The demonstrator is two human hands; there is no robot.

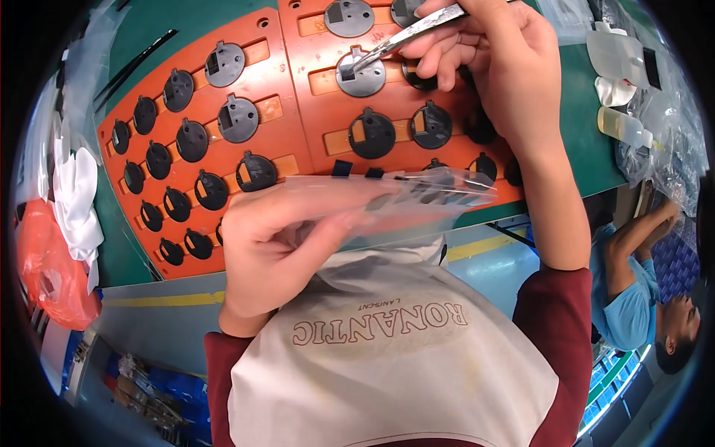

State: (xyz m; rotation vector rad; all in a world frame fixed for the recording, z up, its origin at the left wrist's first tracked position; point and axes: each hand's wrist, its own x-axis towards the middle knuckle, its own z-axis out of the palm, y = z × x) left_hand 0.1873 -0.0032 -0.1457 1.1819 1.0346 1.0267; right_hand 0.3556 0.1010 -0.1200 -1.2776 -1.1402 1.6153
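Observation:
My right hand (pixel 514 71) grips metal tweezers (pixel 410 33) near the top of the view. Their tips touch down at the rectangular recess of a round black disc-shaped part (pixel 368 80), where a small dark square piece (pixel 346 72) shows. Pinched between the fingers of my left hand (pixel 272 249) is a clear plastic sheet (pixel 454 192), held over the near edge of the orange tray (pixel 292 82). Small black squares (pixel 342 168) sit along the sheet's far edge. Several more black discs (pixel 372 134) lie in rows in the tray; my right hand and the sheet hide some.
The tray lies on a green tabletop (pixel 588 127). Clear plastic bottles (pixel 618 56) and crumpled clear bags (pixel 670 112) are at the right. A red plastic bag (pixel 52 268) and white cloth (pixel 74 201) hang at the left. Another person (pixel 625 298) in blue sits at the right.

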